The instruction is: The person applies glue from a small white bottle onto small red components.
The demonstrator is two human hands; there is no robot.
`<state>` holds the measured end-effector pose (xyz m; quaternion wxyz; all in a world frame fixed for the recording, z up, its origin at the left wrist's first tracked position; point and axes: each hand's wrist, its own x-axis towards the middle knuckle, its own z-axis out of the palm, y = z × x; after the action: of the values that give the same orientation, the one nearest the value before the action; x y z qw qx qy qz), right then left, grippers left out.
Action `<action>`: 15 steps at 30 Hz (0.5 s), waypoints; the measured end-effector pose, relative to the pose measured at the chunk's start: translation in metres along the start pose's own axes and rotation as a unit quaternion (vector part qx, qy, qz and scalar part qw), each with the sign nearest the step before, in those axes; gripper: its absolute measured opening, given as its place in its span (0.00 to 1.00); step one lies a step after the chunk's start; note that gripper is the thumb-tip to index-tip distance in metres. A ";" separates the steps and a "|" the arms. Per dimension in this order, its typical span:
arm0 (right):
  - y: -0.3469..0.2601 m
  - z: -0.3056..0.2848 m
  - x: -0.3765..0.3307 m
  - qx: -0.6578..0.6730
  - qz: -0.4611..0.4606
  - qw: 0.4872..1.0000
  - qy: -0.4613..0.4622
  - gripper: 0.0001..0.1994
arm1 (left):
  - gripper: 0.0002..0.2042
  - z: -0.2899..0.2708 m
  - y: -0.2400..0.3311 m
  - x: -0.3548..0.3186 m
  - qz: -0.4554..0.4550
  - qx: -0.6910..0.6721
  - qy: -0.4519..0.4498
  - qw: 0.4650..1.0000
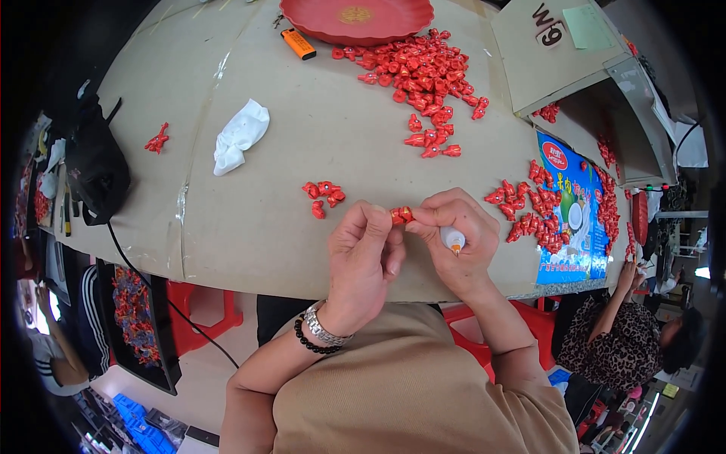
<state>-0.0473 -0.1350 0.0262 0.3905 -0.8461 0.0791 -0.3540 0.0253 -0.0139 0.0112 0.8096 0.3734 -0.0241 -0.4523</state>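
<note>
My left hand (361, 261) pinches one end of a small red plastic figure (401, 216) between thumb and fingers. Thumb and forefinger of my right hand (470, 253) close on its other end, so the two hands meet at it just above the table's near edge. Tucked in my right hand's curled fingers is a small white squeeze bottle (453, 238), its narrow tip toward me; it looks like a glue bottle. Just beyond my left hand lie a few loose red pieces (325, 194). Fingers partly hide the held figure.
Farther out are a heap of red pieces (431, 79), a red dish (355, 19), an orange lighter (298, 45) and a crumpled white tissue (241, 136). More red pieces lie at right on a blue printed sheet (575, 204) beside a grey box (560, 64). A person (616, 333) works at right.
</note>
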 end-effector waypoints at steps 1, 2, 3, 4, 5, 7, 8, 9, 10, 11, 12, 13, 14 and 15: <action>0.000 0.001 -0.001 -0.001 0.001 1.000 0.011 0.12 | 0.13 0.000 0.000 0.000 0.001 -0.001 0.004 1.000; 0.000 0.002 -0.002 -0.003 0.001 1.000 0.021 0.12 | 0.13 0.001 0.000 0.000 0.001 -0.002 0.004 1.000; 0.000 0.002 -0.001 -0.003 0.001 1.000 0.021 0.12 | 0.13 0.002 -0.001 -0.001 0.000 -0.003 0.009 1.000; 0.000 0.002 -0.001 0.006 0.008 1.000 0.017 0.12 | 0.13 0.003 -0.001 -0.001 -0.001 -0.005 0.013 1.000; 0.000 0.002 -0.001 0.016 0.015 1.000 0.014 0.12 | 0.13 0.002 -0.001 -0.001 -0.001 -0.005 0.013 1.000; 0.001 0.000 0.001 0.015 0.014 1.000 0.003 0.11 | 0.14 0.002 -0.001 0.000 0.001 -0.009 0.013 1.000; 0.001 -0.001 0.001 0.015 0.013 1.000 -0.007 0.11 | 0.14 0.001 -0.001 0.000 0.001 -0.010 0.014 1.000; 0.002 -0.001 0.001 0.015 0.013 1.000 -0.008 0.11 | 0.14 0.000 -0.002 0.001 0.002 -0.011 0.010 1.000; 0.002 -0.001 0.001 0.017 0.018 1.000 -0.012 0.11 | 0.14 0.000 -0.002 0.001 0.004 -0.013 0.005 1.000; 0.002 -0.002 0.001 0.020 0.022 0.999 -0.015 0.11 | 0.14 0.000 -0.002 0.000 0.004 -0.013 0.006 1.000; 0.001 -0.002 0.002 0.021 0.022 0.999 -0.016 0.11 | 0.14 0.000 -0.002 0.000 0.004 -0.013 0.007 1.000; 0.000 -0.003 0.003 0.017 0.018 0.999 -0.021 0.11 | 0.14 0.000 -0.001 0.000 0.003 -0.013 0.008 1.000; 0.000 -0.004 0.004 0.012 0.014 0.999 -0.026 0.12 | 0.14 0.001 -0.001 0.000 0.003 -0.013 0.008 1.000; -0.001 -0.005 0.005 0.012 0.014 0.999 -0.026 0.12 | 0.14 0.001 0.000 -0.001 -0.003 -0.013 0.011 1.000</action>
<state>-0.0472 -0.1393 0.0317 0.4076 -0.8492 0.0764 -0.3268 0.0248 -0.0141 0.0125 0.8133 0.3680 -0.0085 -0.4506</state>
